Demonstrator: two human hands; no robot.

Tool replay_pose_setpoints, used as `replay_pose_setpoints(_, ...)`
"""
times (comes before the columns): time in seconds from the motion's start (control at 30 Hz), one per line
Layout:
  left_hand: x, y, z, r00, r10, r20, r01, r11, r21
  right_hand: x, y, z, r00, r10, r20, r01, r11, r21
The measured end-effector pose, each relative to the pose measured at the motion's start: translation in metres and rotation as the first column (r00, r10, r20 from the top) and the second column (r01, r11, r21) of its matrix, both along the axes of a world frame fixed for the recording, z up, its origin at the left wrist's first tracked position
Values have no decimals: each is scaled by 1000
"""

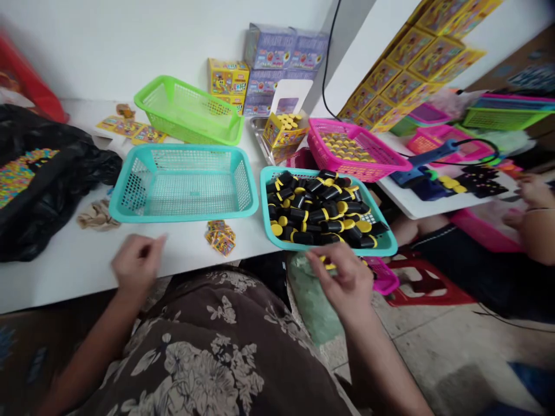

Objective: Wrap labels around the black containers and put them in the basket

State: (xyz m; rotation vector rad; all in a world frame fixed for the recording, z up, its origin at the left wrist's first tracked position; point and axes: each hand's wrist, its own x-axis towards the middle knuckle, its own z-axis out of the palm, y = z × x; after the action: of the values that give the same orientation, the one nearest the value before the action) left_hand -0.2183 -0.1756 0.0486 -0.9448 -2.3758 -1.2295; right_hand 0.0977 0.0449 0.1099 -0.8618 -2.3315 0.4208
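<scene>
My left hand point(137, 263) is over the table's front edge with its fingers curled closed. Something pale shows at its fingertips, too blurred to name. In front of the teal basket point(260, 214) full of black bottles with yellow caps point(318, 215), my right hand point(344, 277) is closed in a pinch. A bit of yellow shows by those fingers; I cannot tell whether they hold it. A small pile of yellow printed stickers or cards point(220, 237) lies on the table between my hands. Behind it stands another teal basket point(184, 216), with nothing inside.
A black bag point(56, 190) of colourful beads lies left. Behind are a green basket point(191, 130), yellow boxes point(228, 78), purple boxes point(269, 49) and a pink basket point(359, 167) of yellow-capped pieces. At right, another person's hand point(535, 190) is near a blue glue gun point(433, 156).
</scene>
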Motion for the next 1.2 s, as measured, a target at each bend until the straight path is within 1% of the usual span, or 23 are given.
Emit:
replay_pose_setpoints(0.03,10,12,-4,988,-141,55,144,989,-46,-8,8,12,996,-42,74,35,995,96)
replay_pose_setpoints(0.07,18,25,-7,970,-219,102,228,970,-85,-17,18,20,979,-75,191,44,986,161)
replay_pose_setpoints(0.1,23,37,-10,950,-270,156,292,946,-140,-26,30,24,940,-88,331,29,983,180)
replay_pose_setpoints(0.17,30,59,-13,929,-291,230,344,907,-243,-45,51,27,815,-42,578,-22,994,104)
replay_pose_setpoints(0.23,32,75,-14,923,-273,270,359,863,-355,-60,68,27,702,51,711,-51,998,-22)
replay_pose_setpoints(0.3,32,82,-13,920,-251,303,363,836,-411,-70,80,28,639,154,754,-76,988,-138)
replay_pose_setpoints(0.37,31,85,-12,909,-240,340,371,838,-401,-73,87,31,616,252,747,-97,965,-245)
replay_pose_setpoints(0.4,30,84,-13,900,-243,363,379,847,-373,-73,90,32,623,288,727,-97,951,-294)
replay_pose_setpoints(0.43,29,83,-14,888,-247,388,386,860,-335,-71,93,34,649,306,697,-85,939,-332)
replay_pose_setpoints(0.5,26,81,-17,860,-265,436,393,889,-235,-66,97,36,751,295,591,-58,921,-385)
replay_pose_setpoints(0.57,23,80,-20,833,-289,472,393,909,-137,-59,98,36,876,265,404,-63,891,-450)
replay_pose_setpoints(0.6,21,80,-21,822,-303,482,396,913,-102,-56,96,36,924,257,284,-88,863,-497)
replay_pose_setpoints(0.67,21,81,-22,808,-330,488,418,905,-79,-52,87,35,971,237,41,-168,791,-589)
replay_pose_setpoints(0.73,22,84,-21,803,-350,482,451,886,-107,-51,73,31,972,183,-150,-236,729,-643)
replay_pose_setpoints(0.77,23,86,-20,805,-357,473,465,876,-130,-52,65,29,963,144,-229,-262,711,-653)
replay_pose_setpoints(0.87,26,90,-16,832,-369,415,480,854,-202,-61,37,23,902,27,-431,-339,662,-668)
replay_pose_setpoints(0.9,26,90,-15,846,-367,388,473,852,-226,-65,26,22,875,0,-485,-374,637,-674)
replay_pose_setpoints(0.97,27,90,-13,876,-357,325,447,855,-263,-75,4,18,825,-37,-564,-452,557,-697)
replay_pose_setpoints(1.0,27,88,-13,889,-350,295,429,863,-268,-80,-7,15,807,-46,-588,-492,497,-714)
replay_pose_setpoints(1.1,28,81,-14,907,-345,241,394,898,-197,-99,-36,1,793,-50,-607,-564,314,-764)
replay_pose_setpoints(1.13,28,78,-15,902,-353,248,396,906,-149,-105,-42,-5,800,-41,-599,-568,269,-777)
replay_pose_setpoints(1.17,28,75,-16,891,-367,267,403,910,-95,-111,-46,-12,808,-32,-589,-565,244,-788)
replay_pose_setpoints(1.2,28,73,-17,877,-384,288,411,911,-39,-115,-48,-19,815,-30,-579,-554,250,-794)
